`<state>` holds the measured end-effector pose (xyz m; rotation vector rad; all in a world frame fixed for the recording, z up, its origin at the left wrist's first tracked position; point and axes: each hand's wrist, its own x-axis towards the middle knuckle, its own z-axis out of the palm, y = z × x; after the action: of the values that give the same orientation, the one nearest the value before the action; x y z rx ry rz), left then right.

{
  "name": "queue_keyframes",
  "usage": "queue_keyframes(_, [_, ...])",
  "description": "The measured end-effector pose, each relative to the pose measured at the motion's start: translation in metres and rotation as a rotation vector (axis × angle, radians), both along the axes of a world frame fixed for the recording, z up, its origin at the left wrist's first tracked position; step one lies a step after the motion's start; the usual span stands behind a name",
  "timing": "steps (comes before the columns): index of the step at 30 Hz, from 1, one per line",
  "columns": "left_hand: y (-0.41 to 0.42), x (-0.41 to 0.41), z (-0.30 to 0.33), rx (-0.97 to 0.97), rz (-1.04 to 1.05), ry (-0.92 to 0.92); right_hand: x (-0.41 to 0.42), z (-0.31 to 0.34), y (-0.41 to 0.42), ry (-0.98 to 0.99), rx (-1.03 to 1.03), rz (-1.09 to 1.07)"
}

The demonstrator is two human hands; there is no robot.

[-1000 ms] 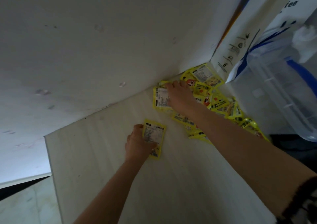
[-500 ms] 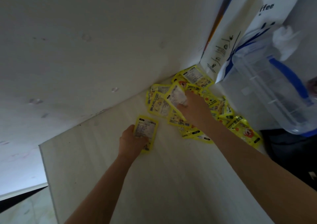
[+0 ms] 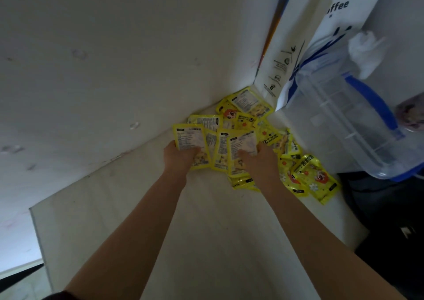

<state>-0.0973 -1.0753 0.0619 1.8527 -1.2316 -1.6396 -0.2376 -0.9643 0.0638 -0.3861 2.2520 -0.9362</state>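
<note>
Several yellow snack packets point(image 3: 305, 175) lie in a loose pile in the far corner of a pale wooden table point(image 3: 206, 231), against the white wall. My left hand point(image 3: 179, 159) grips one yellow packet point(image 3: 190, 139) with its printed back facing me. My right hand point(image 3: 259, 162) grips another yellow packet point(image 3: 243, 148), also back side up, right beside the left one. Both hands are over the near edge of the pile, close together.
A white paper bag point(image 3: 298, 47) with blue print stands against the wall behind the pile. A clear plastic container with blue trim point(image 3: 344, 120) sits to the right of it. The table's left edge point(image 3: 36, 226) drops to the floor. Dark objects fill the lower right.
My left hand carried its packet up and right to the pile. My right hand picked a packet out of the pile and brought it beside the left one.
</note>
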Motion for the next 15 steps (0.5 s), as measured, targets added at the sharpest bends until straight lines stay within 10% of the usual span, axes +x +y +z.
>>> queue_keyframes(15, [0.024,-0.012,-0.023,-0.228,-0.159,-0.362,0.019,-0.012,-0.014,0.209,0.171,0.123])
